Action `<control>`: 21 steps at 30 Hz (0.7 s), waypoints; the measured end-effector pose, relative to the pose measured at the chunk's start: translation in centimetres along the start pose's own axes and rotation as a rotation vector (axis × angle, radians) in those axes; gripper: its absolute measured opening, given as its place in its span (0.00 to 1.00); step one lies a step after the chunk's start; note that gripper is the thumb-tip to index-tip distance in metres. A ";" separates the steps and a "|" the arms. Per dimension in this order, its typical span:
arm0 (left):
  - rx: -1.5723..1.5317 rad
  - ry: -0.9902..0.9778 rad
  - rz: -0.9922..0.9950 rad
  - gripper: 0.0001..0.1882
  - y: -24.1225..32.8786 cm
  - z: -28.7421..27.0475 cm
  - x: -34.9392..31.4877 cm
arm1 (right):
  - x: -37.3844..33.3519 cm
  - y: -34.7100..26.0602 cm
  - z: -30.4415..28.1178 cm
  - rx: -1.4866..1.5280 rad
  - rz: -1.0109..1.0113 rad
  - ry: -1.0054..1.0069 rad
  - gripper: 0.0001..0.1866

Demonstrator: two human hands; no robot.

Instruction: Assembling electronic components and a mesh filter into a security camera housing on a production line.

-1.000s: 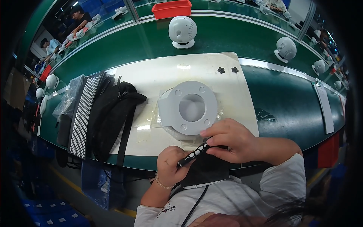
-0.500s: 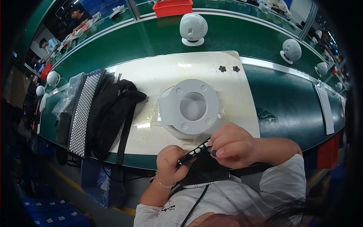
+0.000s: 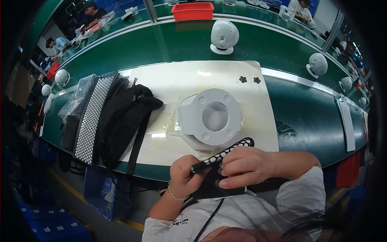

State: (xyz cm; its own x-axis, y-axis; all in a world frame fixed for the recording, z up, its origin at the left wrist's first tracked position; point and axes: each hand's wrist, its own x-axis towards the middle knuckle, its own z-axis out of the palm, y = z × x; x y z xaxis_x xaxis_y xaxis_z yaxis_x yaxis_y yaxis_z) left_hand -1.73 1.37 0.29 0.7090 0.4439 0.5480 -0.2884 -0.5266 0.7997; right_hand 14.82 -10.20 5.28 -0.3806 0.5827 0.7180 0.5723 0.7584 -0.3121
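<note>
My left hand (image 3: 184, 174) is closed on the near end of a narrow black strip (image 3: 215, 158) with rows of white round spots. Curled fingers of my right hand (image 3: 246, 167) lie against the strip's near side. Small dark round pads (image 3: 218, 183) show at that hand's thumb and index tips; how firmly they are pinched is hard to see. Beyond my hands, a white appliance (image 3: 186, 117) lies with its round base up. The base ring has several shallow round recesses and a central opening. Clear plastic film lies under it.
A black bag (image 3: 121, 121) and a long white-dotted black sheet (image 3: 94, 117) lie left on the cream mat (image 3: 177, 74). Two black flower-shaped parts (image 3: 250, 80) sit far right. White appliances (image 3: 225, 36) and a red bin (image 3: 192, 11) stand beyond. Other people work farther back.
My right hand has shifted slightly down and off the strip's far end, which now shows above the fingers. The view has moved a little, setting the bench lower and to the right.
</note>
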 end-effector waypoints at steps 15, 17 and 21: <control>0.153 0.090 0.141 0.14 -1.1 0.4 0.5 | 3.5 4.2 -4.6 0.392 0.845 0.477 0.30; 0.146 0.078 0.126 0.13 -0.8 0.4 0.6 | 3.3 4.1 -4.4 0.330 0.828 0.462 0.29; 0.190 0.044 0.114 0.13 -0.8 0.1 0.5 | 3.5 3.5 -4.5 0.110 0.801 0.383 0.26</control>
State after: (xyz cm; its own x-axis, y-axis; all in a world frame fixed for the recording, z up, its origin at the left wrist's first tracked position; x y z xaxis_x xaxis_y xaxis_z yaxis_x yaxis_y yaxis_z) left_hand -1.08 1.87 -0.11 0.6486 0.4033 0.6455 -0.2356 -0.7001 0.6740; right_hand 18.72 -6.84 9.50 0.3831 0.8271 0.4112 0.4814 0.2011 -0.8531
